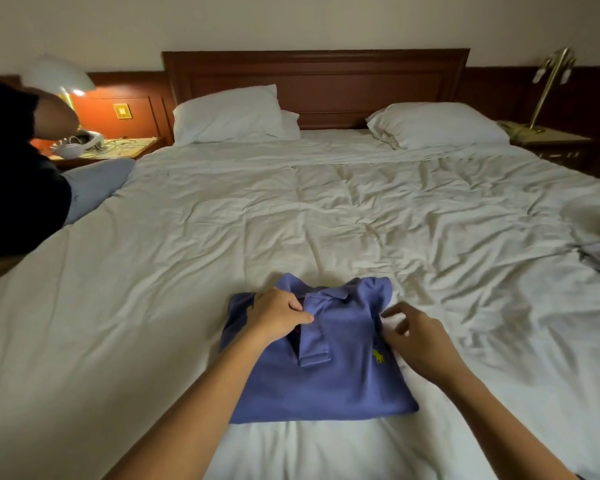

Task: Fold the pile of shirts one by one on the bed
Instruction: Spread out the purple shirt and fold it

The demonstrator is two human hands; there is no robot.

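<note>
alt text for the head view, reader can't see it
A folded blue polo shirt lies on a white bed; the left hand pinches it by the collar, the right hand is at its right edge. Two pillows lie by the headboard.

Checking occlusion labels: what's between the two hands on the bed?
Head view: only the button placket and chest fabric of the blue polo shirt lie between the left hand and right hand.

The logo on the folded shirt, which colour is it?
Yellow logo, on the blue shirt; the head view shows it best.
</note>
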